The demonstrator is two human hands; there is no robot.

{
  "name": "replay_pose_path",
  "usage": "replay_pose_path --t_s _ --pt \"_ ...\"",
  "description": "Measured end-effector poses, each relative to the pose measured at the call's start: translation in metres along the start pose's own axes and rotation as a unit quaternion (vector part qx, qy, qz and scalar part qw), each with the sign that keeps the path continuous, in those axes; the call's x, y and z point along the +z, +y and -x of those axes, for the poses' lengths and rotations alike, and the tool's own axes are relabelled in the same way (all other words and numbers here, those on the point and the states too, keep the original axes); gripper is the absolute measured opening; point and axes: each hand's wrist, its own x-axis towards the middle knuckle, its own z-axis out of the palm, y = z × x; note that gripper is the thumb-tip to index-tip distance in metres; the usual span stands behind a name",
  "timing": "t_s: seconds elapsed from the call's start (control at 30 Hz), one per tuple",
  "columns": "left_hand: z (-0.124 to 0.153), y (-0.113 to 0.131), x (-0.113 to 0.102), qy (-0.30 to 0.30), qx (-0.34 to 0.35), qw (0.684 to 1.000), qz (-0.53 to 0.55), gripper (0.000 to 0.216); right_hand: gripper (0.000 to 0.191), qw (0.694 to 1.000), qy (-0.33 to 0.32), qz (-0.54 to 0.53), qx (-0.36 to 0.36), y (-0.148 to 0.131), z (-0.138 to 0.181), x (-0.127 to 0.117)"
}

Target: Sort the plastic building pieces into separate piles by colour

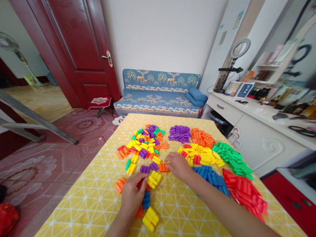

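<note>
My left hand (132,197) rests on the yellow tablecloth (98,203) with its fingers curled over a red block (141,183); a blue block (146,199) and a yellow block (150,219) lie right beside it. My right hand (177,165) reaches left across the table, fingers bent onto an orange block (162,167). A mixed heap of coloured blocks (144,143) lies just beyond both hands. To the right lie sorted heaps: purple (179,133), orange (203,137), yellow (203,155), green (232,157), blue (213,177) and red (246,193).
A white dresser (262,128) with bottles and a ring light (240,48) stands close on the right. A blue patterned sofa (159,94) sits behind the table, next to a dark red door (77,48). Red tiled floor (45,160) lies to the left.
</note>
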Motion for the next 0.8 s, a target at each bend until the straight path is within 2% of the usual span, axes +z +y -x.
replay_pose_path --t_s 0.1,0.23,0.4,0.5,0.67,0.8 --pt "0.000 0.000 0.000 0.002 0.004 1.000 0.000 0.022 0.022 0.999 -0.011 -0.042 0.020 -0.015 0.004 0.016" --pt "-0.001 0.000 0.000 0.002 0.008 1.000 0.002 0.021 0.028 0.995 0.002 -0.084 0.059 -0.020 0.009 0.023" --pt "-0.001 -0.001 0.001 0.007 0.009 1.000 0.000 0.021 0.013 0.996 -0.017 -0.060 0.067 -0.022 0.016 0.025" --pt "-0.001 0.000 0.000 0.008 0.010 1.000 0.000 0.022 0.014 0.996 -0.010 -0.054 0.072 -0.021 0.020 0.026" --pt "-0.001 0.002 -0.001 0.008 0.014 1.000 -0.004 0.022 0.015 0.991 0.016 -0.121 0.049 -0.008 0.024 0.020" --pt "-0.001 0.003 0.000 0.009 0.013 1.000 -0.006 0.021 0.018 0.980 0.086 -0.167 0.058 0.028 0.016 -0.002"
